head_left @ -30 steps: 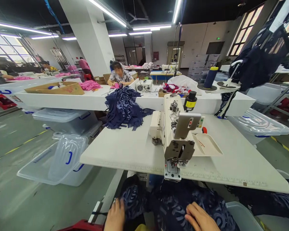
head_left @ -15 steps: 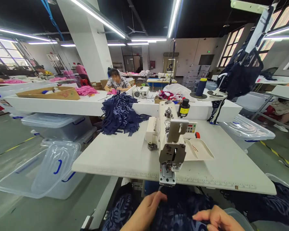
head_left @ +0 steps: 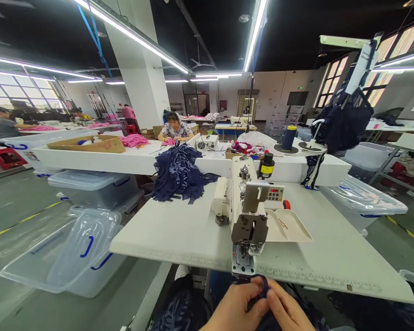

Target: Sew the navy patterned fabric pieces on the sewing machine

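1. Left hand [head_left: 239,305] and right hand [head_left: 284,310] meet, both pinching a navy lace strip [head_left: 262,286].
2. The strip sits just below the sewing machine's presser foot [head_left: 243,257], directly ahead; both hands are equally near.

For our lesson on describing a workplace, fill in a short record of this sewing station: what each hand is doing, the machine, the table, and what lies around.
left hand: left hand pinches navy fabric with the fingers
right hand: right hand grips the same fabric, touching the left
machine: sewing machine, just beyond the hands
table: white table
on table: pile of navy pieces at the far left
floor: clear plastic bin on the left
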Available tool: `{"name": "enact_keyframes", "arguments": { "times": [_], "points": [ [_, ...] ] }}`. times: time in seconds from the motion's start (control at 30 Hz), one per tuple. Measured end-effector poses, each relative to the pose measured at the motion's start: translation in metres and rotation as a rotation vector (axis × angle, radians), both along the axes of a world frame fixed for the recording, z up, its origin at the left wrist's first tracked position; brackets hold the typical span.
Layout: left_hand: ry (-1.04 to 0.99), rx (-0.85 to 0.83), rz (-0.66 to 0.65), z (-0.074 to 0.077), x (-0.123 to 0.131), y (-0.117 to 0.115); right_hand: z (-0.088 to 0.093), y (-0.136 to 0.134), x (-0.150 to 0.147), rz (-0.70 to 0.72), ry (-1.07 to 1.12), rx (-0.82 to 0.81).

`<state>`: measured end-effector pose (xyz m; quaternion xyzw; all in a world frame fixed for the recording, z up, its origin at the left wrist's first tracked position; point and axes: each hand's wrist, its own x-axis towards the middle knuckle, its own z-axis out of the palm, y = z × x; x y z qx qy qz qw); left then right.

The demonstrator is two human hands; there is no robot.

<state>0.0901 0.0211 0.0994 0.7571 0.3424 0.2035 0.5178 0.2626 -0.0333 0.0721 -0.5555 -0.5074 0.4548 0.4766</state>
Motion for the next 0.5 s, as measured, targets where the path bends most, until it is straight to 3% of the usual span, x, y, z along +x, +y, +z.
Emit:
{"name": "enact_keyframes", "arguments": {
  "times": [0.17,0.27,0.37,0.5],
  "points": [
    [0.077,0.157,0.194,-0.011,-0.008,0.001,0.000,0.035,-0.014,-0.056,0.182,-0.008],
    [0.087,0.354,0.209,-0.020,-0.014,0.004,0.000,0.050,-0.019,-0.062,0.309,0.012],
    [0.154,0.725,0.184,-0.025,-0.017,0.009,-0.004,0.065,-0.020,-0.089,0.301,0.070],
    [0.253,1.288,0.215,-0.040,-0.017,0.016,-0.007,0.082,-0.019,-0.153,0.075,0.129]
  ]
}}
